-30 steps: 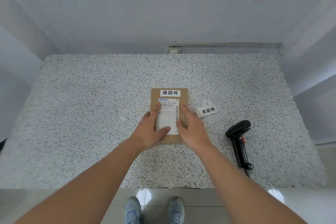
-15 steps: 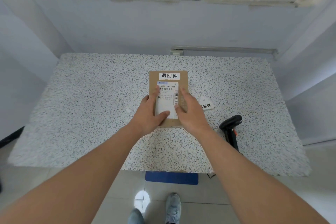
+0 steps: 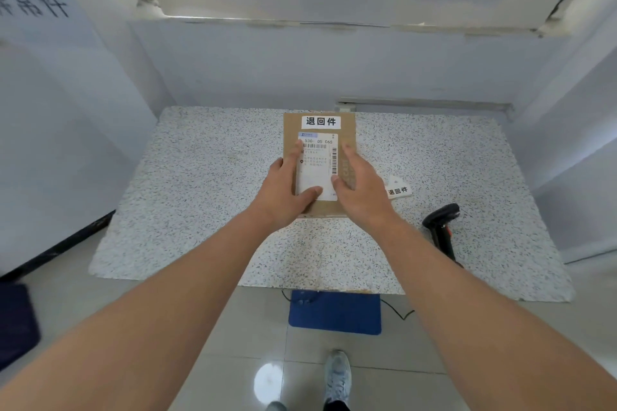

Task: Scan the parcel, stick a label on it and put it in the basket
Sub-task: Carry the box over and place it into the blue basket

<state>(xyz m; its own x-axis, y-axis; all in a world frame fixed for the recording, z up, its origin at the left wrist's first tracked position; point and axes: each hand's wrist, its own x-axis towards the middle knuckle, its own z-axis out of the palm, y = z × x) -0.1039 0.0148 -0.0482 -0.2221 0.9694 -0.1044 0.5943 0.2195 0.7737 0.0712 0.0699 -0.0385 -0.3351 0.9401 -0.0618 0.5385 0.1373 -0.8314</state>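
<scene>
floor, nearest: a blue mat (image 3: pixel 335 313) under the table's near edge and one grey shoe (image 3: pixel 338 375) on the tiles, nothing there that matters for the move
scanner (image 3: pixel 441 230): lying on the table (image 3: pixel 200 197), off to the right, well apart from both hands, so I'd say scanning is done with
left hand (image 3: pixel 283 192): on the parcel's left side, thumb across the lower part of the shipping label (image 3: pixel 319 165), fingers reaching up along the left edge, so it's clamped on, not loose
right hand (image 3: pixel 359 192): same deal on the right side, thumb tip on the label's right strip, fingers laid up along the cardboard
parcel (image 3: pixel 319 163): flat brown box between the two hands, long axis running straight away from the person; looks raised off the table, can't swear to it
nearer hand: pretty much a tie, both are on it
sticker (image 3: pixel 321 121): white one with 退回件 already at the far end of the parcel, so labelling looks finished too
spare sticker (image 3: pixel 397 190): just right of the right hand, on the table
basket: not in view, so which way the parcel has to go is anyone's guess
</scene>
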